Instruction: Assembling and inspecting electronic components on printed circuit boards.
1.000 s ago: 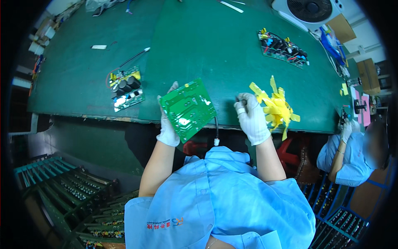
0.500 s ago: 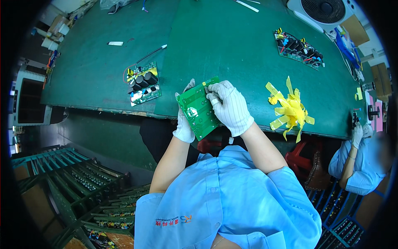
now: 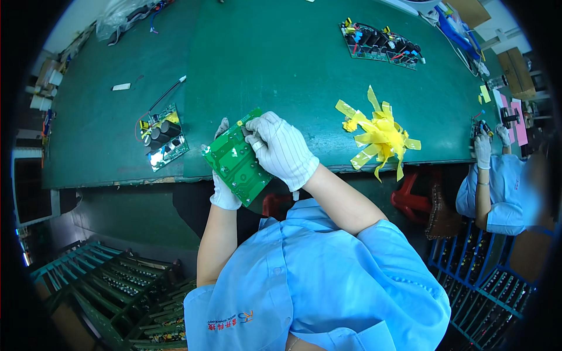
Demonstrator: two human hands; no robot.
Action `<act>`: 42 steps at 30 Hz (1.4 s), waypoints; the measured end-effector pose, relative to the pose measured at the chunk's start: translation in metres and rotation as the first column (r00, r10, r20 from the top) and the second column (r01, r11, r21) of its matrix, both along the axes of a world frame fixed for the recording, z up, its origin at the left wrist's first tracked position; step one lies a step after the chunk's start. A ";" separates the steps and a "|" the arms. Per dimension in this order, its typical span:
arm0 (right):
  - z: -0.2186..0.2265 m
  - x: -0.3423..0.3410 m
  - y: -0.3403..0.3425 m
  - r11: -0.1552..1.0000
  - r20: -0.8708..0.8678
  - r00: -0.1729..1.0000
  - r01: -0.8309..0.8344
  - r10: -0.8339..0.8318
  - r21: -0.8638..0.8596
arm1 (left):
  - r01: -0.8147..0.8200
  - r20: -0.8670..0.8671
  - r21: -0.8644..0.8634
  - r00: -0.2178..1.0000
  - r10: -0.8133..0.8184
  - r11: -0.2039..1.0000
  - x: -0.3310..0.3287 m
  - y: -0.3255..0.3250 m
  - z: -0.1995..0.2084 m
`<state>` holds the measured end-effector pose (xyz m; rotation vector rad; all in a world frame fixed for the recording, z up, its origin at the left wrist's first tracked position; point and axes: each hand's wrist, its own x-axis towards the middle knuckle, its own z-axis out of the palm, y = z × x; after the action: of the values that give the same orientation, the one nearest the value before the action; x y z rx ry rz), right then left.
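A green circuit board is held tilted just over the table's near edge, its solder side facing up. My left hand, in a white glove, grips it from behind and below; a few fingertips show past its far left edge. Over the board's upper right part lies my gloved right hand, fingers bent and pinched together at its surface. A small dark bit shows by those fingertips, too small to name. On the table to the left rests another circuit board with black capacitors and a cable.
Strips of yellow tape fan out from a clump on the green table, right of my hands. Populated boards lie farther back. At the right, a co-worker's gloved hand is at a small board. Racks of boards stand lower left.
The whole view has swung, so the table's things now appear farther left. The held board has tilted slightly; both hands stay on it, with the right still pinched near its upper edge.
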<state>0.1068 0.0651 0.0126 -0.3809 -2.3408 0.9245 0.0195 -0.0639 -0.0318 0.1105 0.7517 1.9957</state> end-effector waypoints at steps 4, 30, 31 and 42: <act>0.000 -0.001 -0.003 0.999 -0.002 1.000 0.021 -0.021 -0.028 | 0.004 -0.002 0.021 1.000 -0.004 1.000 0.002 -0.002 0.001; -0.005 -0.004 0.002 0.997 -0.038 0.998 -0.061 0.059 -0.052 | -0.039 -0.040 -0.061 0.999 0.037 0.997 0.001 0.000 0.006; -0.006 -0.004 0.002 0.995 -0.032 0.998 -0.061 0.059 -0.073 | -0.039 -0.040 -0.060 0.999 0.037 0.997 0.001 0.000 0.004; -0.009 0.000 0.018 0.992 -0.181 0.984 -0.020 -0.002 -0.121 | 0.000 0.016 -0.033 1.000 0.001 0.999 0.003 0.005 -0.002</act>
<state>0.1072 0.0835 0.0036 -0.3214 -2.1296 1.0648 0.0222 -0.0594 -0.0333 0.0744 0.7736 1.9818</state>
